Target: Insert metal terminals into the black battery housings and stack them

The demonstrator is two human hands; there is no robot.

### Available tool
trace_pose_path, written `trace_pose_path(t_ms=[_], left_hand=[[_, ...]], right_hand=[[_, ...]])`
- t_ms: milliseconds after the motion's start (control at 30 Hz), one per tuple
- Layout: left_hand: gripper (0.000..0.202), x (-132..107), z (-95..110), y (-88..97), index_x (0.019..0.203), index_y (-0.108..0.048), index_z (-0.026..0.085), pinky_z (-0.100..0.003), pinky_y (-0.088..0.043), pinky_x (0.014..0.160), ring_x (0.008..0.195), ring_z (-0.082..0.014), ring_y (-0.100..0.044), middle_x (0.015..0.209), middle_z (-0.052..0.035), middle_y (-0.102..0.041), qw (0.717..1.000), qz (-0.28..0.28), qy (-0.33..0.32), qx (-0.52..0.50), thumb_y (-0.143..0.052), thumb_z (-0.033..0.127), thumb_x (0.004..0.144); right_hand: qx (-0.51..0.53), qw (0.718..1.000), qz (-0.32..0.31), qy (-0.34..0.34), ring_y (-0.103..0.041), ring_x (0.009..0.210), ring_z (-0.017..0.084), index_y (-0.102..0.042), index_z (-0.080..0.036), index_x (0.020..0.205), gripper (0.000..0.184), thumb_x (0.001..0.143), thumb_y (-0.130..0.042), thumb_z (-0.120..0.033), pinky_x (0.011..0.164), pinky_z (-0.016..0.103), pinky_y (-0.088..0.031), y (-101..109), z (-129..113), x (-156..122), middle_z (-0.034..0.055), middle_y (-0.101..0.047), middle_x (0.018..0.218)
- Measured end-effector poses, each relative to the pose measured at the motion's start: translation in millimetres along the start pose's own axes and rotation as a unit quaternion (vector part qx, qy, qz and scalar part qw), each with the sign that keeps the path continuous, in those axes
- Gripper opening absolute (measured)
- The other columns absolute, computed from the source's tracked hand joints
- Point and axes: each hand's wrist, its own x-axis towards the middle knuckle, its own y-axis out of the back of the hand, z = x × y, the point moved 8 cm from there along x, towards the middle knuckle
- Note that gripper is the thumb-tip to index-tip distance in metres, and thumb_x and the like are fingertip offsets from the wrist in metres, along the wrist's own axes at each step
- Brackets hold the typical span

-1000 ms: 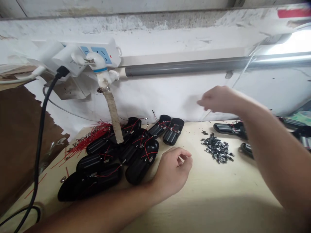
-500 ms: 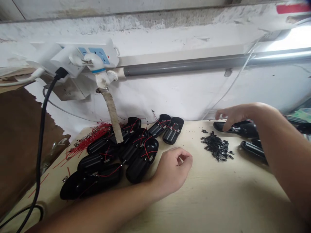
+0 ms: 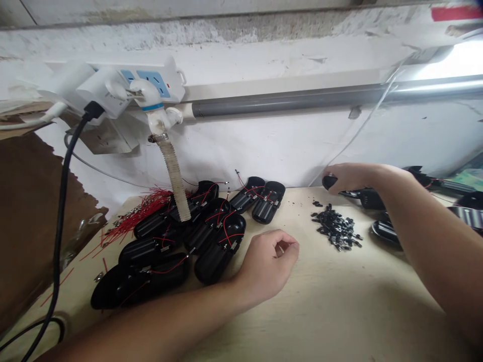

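My left hand point(image 3: 268, 262) rests above the table with thumb and forefinger pinched together; anything between them is too small to make out. Just left of it lie several black plastic casings point(image 3: 217, 251) fitted with thin red wires. At the far right, my right hand point(image 3: 354, 178) is closed around the end of a black casing point(image 3: 330, 181), whose other parts the hand and forearm cover. Between the hands sits a heap of small black clip-like parts point(image 3: 335, 227).
A bundle of red wires point(image 3: 145, 211) lies at the table's left rear. Above it hangs a ribbed hose point(image 3: 174, 173) from a white fitting, beside a power strip point(image 3: 151, 80) and a black cable point(image 3: 65, 201). More black casings point(image 3: 385, 231) lie by my right forearm.
My right hand, open over the casings before, has closed on one and tilted or lifted its end. The left hand has kept its pinch and place.
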Motion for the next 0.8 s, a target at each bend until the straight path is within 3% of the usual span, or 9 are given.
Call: trace_pose_path(t_ms=[233,400,533,700,800], left_hand=[[0.017,-1,0,-0.4,0.087,-0.075,0.017,-0.027,-0.041,0.062,0.064,-0.0135,-0.056,0.074,-0.0009,-0.066,1.000,-0.003,0.003,-0.004,-0.066,0.029,0.094],[0.018,-2,3,-1.2,0.082,-0.073,0.017,-0.027,-0.040,0.063,0.065,-0.0131,-0.052,0.072,-0.0006,-0.064,1.000,-0.010,-0.014,-0.002,-0.065,0.028,0.095],[0.018,-2,1,-1.5,0.084,-0.074,0.017,-0.027,-0.040,0.063,0.068,-0.0140,-0.054,0.074,-0.0017,-0.066,1.000,-0.010,-0.022,0.004,-0.067,0.029,0.095],[0.021,-3,-1,-1.8,0.090,-0.074,0.016,-0.026,-0.044,0.062,0.070,-0.0145,-0.058,0.079,-0.0036,-0.067,1.000,-0.016,-0.007,-0.018,-0.067,0.035,0.097],[0.034,-2,-4,-0.3,0.101,-0.072,0.016,-0.024,-0.044,0.056,0.065,-0.0127,-0.058,0.085,-0.0042,-0.067,0.996,-0.016,0.030,-0.078,-0.063,0.049,0.100]], right_hand=[[0.000,0.999,-0.030,0.012,-0.073,0.098,0.032,-0.076,-0.017,0.121,0.044,0.078,-0.073,-0.024,0.087,0.044,-0.053,23,-31,-18,0.0185,-0.080,0.120],[-0.014,0.999,0.041,-0.025,-0.071,0.101,0.030,-0.070,-0.016,0.144,0.058,0.086,-0.073,-0.024,0.090,0.044,-0.051,55,-41,-32,0.0214,-0.077,0.127],[-0.038,0.996,0.078,-0.026,-0.072,0.103,0.032,-0.067,-0.021,0.147,0.063,0.085,-0.079,-0.027,0.090,0.044,-0.053,71,-55,-40,0.0195,-0.077,0.130],[-0.043,0.990,0.134,0.029,-0.074,0.104,0.031,-0.066,-0.023,0.147,0.063,0.085,-0.080,-0.029,0.086,0.041,-0.052,86,-74,-53,0.0165,-0.079,0.125],[-0.017,0.988,0.115,0.096,-0.074,0.109,0.032,-0.066,-0.026,0.148,0.064,0.086,-0.078,-0.032,0.086,0.041,-0.053,84,-99,-63,0.0130,-0.079,0.125]])
